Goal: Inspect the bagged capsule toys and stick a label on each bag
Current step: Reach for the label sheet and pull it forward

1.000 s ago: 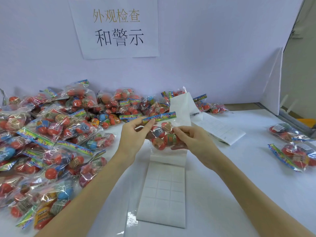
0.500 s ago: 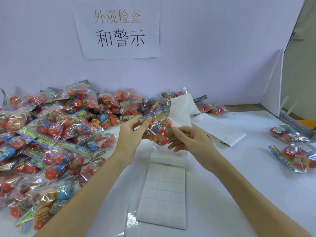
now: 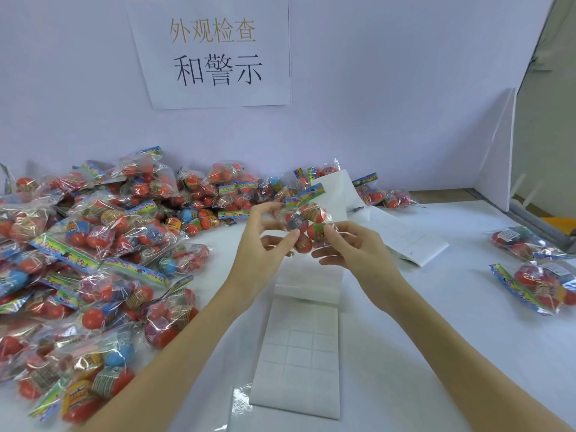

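Capsule toy bag (image 3: 307,219) held above desk (image 3: 436,307) centre: left hand (image 3: 265,244) grip pinching header side, right hand (image 3: 355,247) grip pinching capsule end. Inspection under way, judged early: large unlabelled-looking pile (image 3: 93,260) left, two bags (image 3: 536,275) set right; label sheet (image 3: 299,350) below.

Bright, even, soft-shadowed light; glare on glossy film (image 3: 241,400); wide-angle bending at edges; slight softness.

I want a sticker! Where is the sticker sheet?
In the head view, the sticker sheet lies flat on the white table, centre, between the forearms, below the held bag.
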`<act>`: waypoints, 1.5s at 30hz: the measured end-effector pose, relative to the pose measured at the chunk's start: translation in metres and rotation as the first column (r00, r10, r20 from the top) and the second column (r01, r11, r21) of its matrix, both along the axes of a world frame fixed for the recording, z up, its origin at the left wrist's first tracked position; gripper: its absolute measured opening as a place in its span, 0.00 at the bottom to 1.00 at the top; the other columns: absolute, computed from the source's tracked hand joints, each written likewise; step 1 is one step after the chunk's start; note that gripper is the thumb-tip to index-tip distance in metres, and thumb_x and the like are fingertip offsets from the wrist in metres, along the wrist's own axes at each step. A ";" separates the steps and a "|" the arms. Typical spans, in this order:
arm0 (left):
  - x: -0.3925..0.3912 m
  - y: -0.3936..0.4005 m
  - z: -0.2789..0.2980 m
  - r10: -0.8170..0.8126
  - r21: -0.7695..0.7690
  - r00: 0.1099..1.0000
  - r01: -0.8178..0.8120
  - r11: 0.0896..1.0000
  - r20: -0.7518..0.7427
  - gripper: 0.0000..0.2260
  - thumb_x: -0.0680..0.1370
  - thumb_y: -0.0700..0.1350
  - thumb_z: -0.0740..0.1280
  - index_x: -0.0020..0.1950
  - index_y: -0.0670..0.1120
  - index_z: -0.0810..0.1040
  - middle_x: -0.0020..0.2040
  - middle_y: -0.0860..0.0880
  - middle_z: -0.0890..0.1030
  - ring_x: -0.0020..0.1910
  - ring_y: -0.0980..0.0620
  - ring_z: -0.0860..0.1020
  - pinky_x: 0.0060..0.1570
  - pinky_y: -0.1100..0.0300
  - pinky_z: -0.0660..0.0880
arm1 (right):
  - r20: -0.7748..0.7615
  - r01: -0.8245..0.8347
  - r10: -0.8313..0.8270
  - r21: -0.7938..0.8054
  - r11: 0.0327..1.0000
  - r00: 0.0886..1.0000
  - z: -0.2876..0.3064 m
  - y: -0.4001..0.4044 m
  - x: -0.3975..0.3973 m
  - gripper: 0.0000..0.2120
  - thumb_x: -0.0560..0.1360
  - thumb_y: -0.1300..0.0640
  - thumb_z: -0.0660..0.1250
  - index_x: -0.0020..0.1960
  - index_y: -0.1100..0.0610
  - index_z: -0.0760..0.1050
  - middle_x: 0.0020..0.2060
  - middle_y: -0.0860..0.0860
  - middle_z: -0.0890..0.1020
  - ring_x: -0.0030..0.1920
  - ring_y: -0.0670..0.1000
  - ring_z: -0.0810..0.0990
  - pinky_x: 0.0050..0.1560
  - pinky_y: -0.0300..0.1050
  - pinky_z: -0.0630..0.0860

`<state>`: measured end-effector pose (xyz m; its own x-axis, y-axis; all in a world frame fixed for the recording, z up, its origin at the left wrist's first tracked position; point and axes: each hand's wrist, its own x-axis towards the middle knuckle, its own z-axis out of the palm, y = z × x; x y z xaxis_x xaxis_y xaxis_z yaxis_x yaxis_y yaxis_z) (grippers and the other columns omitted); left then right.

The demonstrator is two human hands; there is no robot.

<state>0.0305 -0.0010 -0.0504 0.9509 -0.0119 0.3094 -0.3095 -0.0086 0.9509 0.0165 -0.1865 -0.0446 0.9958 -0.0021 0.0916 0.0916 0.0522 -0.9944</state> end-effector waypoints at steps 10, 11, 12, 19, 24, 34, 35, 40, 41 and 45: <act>0.003 0.008 0.001 -0.179 0.073 0.984 0.178 0.981 0.012 0.11 0.86 0.43 0.65 0.64 0.56 0.81 0.56 0.52 0.82 0.54 0.45 0.83 0.51 0.58 0.81 | -0.018 -0.173 0.173 -0.038 0.984 0.985 -0.002 0.003 -0.003 0.13 0.86 0.58 0.61 0.58 0.66 0.80 0.47 0.59 0.88 0.46 0.60 0.89 0.45 0.44 0.84; 0.003 0.008 0.000 -0.169 0.088 0.986 0.167 0.982 0.014 0.11 0.85 0.41 0.65 0.60 0.55 0.83 0.53 0.55 0.83 0.50 0.48 0.83 0.48 0.60 0.81 | -0.021 -0.193 0.192 -0.048 0.980 0.981 -0.002 0.004 -0.003 0.13 0.86 0.56 0.61 0.59 0.64 0.80 0.48 0.58 0.88 0.47 0.60 0.88 0.46 0.44 0.85; 0.004 0.008 0.000 -0.141 0.094 0.990 0.138 0.986 0.026 0.12 0.85 0.39 0.65 0.56 0.54 0.85 0.50 0.57 0.84 0.45 0.51 0.82 0.44 0.63 0.79 | -0.027 -0.220 0.218 -0.084 0.972 0.975 -0.003 0.005 -0.003 0.13 0.86 0.54 0.62 0.60 0.61 0.80 0.48 0.57 0.89 0.48 0.58 0.88 0.48 0.44 0.84; 0.009 0.011 -0.011 0.094 0.162 0.990 -0.109 0.981 0.101 0.22 0.81 0.32 0.67 0.37 0.57 0.87 0.51 0.48 0.79 0.41 0.55 0.80 0.43 0.64 0.76 | -0.054 -0.295 0.362 -0.695 0.656 0.931 -0.016 -0.005 0.000 0.31 0.73 0.52 0.80 0.71 0.42 0.70 0.58 0.38 0.82 0.61 0.37 0.79 0.66 0.35 0.73; 0.007 0.010 -0.008 0.132 0.158 0.989 -0.141 0.977 0.062 0.20 0.80 0.30 0.62 0.44 0.50 0.88 0.52 0.42 0.82 0.43 0.55 0.76 0.43 0.67 0.74 | 0.098 -0.105 0.200 -0.589 0.801 0.975 -0.013 -0.010 0.005 0.16 0.74 0.55 0.79 0.57 0.45 0.77 0.53 0.42 0.85 0.53 0.39 0.83 0.55 0.33 0.76; 0.008 0.014 -0.015 0.036 0.435 0.999 -0.037 0.900 0.009 0.07 0.79 0.49 0.74 0.49 0.46 0.87 0.58 0.48 0.73 0.61 0.64 0.73 0.55 0.79 0.64 | 0.324 0.115 0.114 -0.609 0.785 0.939 -0.014 -0.013 0.009 0.05 0.80 0.56 0.72 0.49 0.46 0.82 0.44 0.37 0.85 0.48 0.40 0.81 0.49 0.37 0.78; 0.008 0.014 -0.015 0.047 0.436 0.999 -0.044 0.899 0.004 0.08 0.80 0.49 0.73 0.48 0.46 0.87 0.59 0.48 0.74 0.62 0.61 0.73 0.55 0.80 0.64 | 0.344 0.130 0.113 -0.609 0.783 0.932 -0.014 -0.014 0.010 0.06 0.80 0.57 0.72 0.52 0.47 0.83 0.47 0.38 0.85 0.49 0.41 0.82 0.51 0.38 0.78; 0.010 0.014 -0.015 0.048 0.435 0.999 -0.035 0.900 -0.019 0.08 0.82 0.50 0.70 0.46 0.51 0.85 0.57 0.49 0.75 0.61 0.58 0.74 0.51 0.79 0.65 | 0.439 0.204 0.150 -0.658 0.725 0.886 -0.016 -0.013 0.010 0.12 0.79 0.61 0.73 0.61 0.49 0.85 0.53 0.47 0.83 0.50 0.47 0.80 0.53 0.37 0.77; 0.010 0.014 -0.015 0.047 0.436 0.999 -0.034 0.899 -0.020 0.07 0.82 0.50 0.70 0.45 0.52 0.85 0.57 0.50 0.74 0.60 0.58 0.74 0.51 0.79 0.65 | 0.446 0.211 0.163 -0.675 0.707 0.880 -0.016 -0.013 0.011 0.14 0.79 0.61 0.73 0.62 0.49 0.85 0.52 0.47 0.82 0.50 0.47 0.79 0.53 0.37 0.76; 0.010 0.014 -0.015 0.041 0.442 0.999 -0.030 0.897 -0.014 0.08 0.82 0.50 0.70 0.44 0.54 0.84 0.58 0.49 0.74 0.60 0.59 0.73 0.51 0.80 0.65 | 0.473 0.233 0.211 -0.714 0.660 0.855 -0.017 -0.012 0.010 0.15 0.79 0.61 0.73 0.64 0.49 0.84 0.52 0.47 0.81 0.49 0.44 0.76 0.54 0.35 0.71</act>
<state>0.0408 0.0127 -0.0654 0.9599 -0.1085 0.2586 -0.2797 -0.4395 0.8536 0.0267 -0.1983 -0.0616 0.8088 0.2746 0.5201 0.5509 -0.6635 -0.5063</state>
